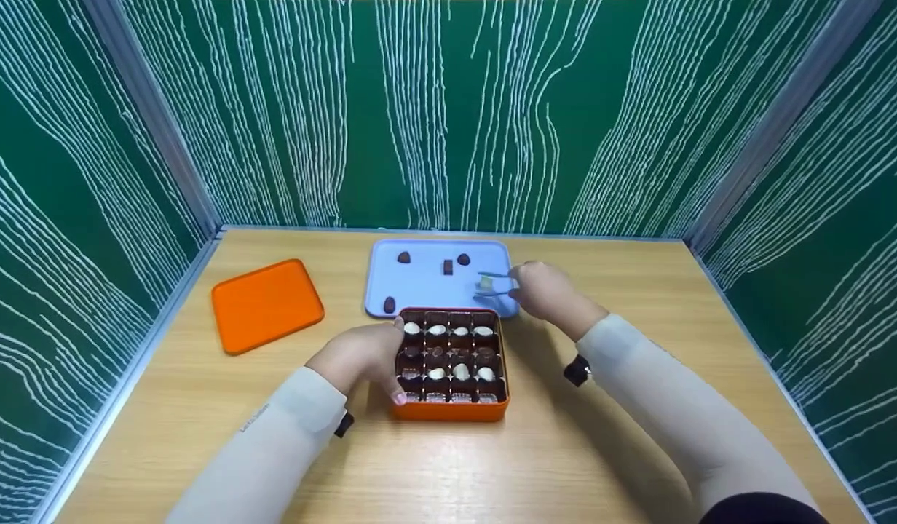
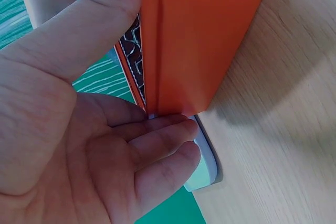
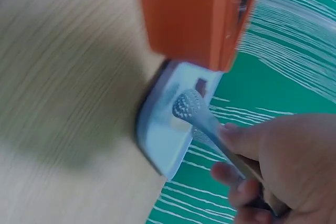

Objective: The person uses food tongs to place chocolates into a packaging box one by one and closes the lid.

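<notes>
An orange chocolate box [image 1: 451, 412] stands open on the table, its divided insert holding dark and white chocolates in several compartments. At its left side my left hand [image 1: 365, 354] holds it, thumb by the front corner and fingers towards the back; the left wrist view shows the fingers bent at the box [image 2: 194, 40]. Behind the box, my right hand [image 1: 547, 290] grips a pair of tongs [image 1: 501, 293] with textured tips [image 3: 187, 104]. Between the tong arms, over the light blue tray [image 1: 427, 291], is a pale chocolate [image 1: 485, 282]; I cannot tell whether the tips touch it.
Several dark chocolates, one of them a small block [image 1: 448, 268], lie apart on the tray. An orange lid [image 1: 266, 306] rests at the left of the table [image 1: 448, 473]. Green panels with white lines [image 1: 448, 116] enclose the back and sides.
</notes>
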Tool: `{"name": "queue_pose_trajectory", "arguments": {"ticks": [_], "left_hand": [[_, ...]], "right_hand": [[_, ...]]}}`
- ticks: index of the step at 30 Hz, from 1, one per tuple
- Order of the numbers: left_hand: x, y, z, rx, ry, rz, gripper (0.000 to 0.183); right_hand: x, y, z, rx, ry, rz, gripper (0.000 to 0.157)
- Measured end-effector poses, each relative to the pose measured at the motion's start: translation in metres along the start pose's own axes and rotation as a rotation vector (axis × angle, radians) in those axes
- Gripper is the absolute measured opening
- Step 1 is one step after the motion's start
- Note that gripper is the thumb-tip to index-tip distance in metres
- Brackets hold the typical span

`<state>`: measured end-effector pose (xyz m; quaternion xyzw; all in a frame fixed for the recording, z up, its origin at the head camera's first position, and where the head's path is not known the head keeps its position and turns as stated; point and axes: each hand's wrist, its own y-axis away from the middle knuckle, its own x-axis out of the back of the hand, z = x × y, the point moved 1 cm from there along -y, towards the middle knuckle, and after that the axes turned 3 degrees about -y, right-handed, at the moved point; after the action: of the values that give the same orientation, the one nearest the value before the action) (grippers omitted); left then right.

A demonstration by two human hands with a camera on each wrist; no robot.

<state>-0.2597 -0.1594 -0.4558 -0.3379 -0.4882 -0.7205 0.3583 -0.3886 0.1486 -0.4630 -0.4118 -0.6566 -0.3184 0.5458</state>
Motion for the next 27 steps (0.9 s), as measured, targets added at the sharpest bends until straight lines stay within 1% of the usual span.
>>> {"name": "queue_pose_trajectory", "arguments": {"ticks": [3, 5, 7, 12, 14, 16, 18, 20, 23, 24, 25, 27], "left_hand": [[0.001, 0.001, 0.001, 0.002, 0.008, -0.002, 0.15], [0.001, 0.001, 0.001, 0.004, 0.014, -0.001, 0.151], [0.001, 0.002, 0.001, 0.005, 0.013, -0.001, 0.151], [0.001, 0.002, 0.003, 0.001, 0.001, -0.007, 0.151], [0.001, 0.002, 0.004, 0.0, -0.007, -0.008, 0.151], [0.001, 0.001, 0.004, 0.003, -0.012, -0.01, 0.151], [0.001, 0.001, 0.005, 0.007, -0.014, -0.013, 0.15], [0.0, 0.0, 0.004, 0.01, -0.013, -0.012, 0.15], [0.0, -0.001, 0.003, 0.016, -0.009, -0.008, 0.15], [-0.001, -0.001, 0.003, 0.014, -0.01, -0.005, 0.15], [-0.001, -0.001, 0.003, 0.012, -0.014, -0.003, 0.151], [0.0, -0.001, 0.003, 0.006, -0.022, 0.0, 0.151]], "right_hand": [[0.006, -0.001, 0.008, -0.121, -0.195, -0.05, 0.025], [0.007, -0.003, 0.016, -0.193, -0.286, -0.061, 0.029], [0.006, -0.005, 0.025, -0.247, -0.366, -0.079, 0.034], [-0.004, -0.006, 0.045, -0.274, -0.494, -0.119, 0.038], [-0.008, -0.005, 0.048, -0.277, -0.515, -0.121, 0.036], [-0.01, -0.003, 0.047, -0.281, -0.511, -0.106, 0.034], [-0.012, -0.001, 0.044, -0.26, -0.459, -0.06, 0.03], [-0.014, 0.001, 0.038, -0.211, -0.36, 0.004, 0.028], [-0.016, 0.005, 0.029, -0.111, -0.165, 0.087, 0.026], [-0.016, 0.006, 0.026, -0.086, -0.112, 0.099, 0.026], [-0.016, 0.008, 0.024, -0.067, -0.081, 0.097, 0.026], [-0.015, 0.011, 0.021, -0.052, -0.069, 0.072, 0.028]]}}
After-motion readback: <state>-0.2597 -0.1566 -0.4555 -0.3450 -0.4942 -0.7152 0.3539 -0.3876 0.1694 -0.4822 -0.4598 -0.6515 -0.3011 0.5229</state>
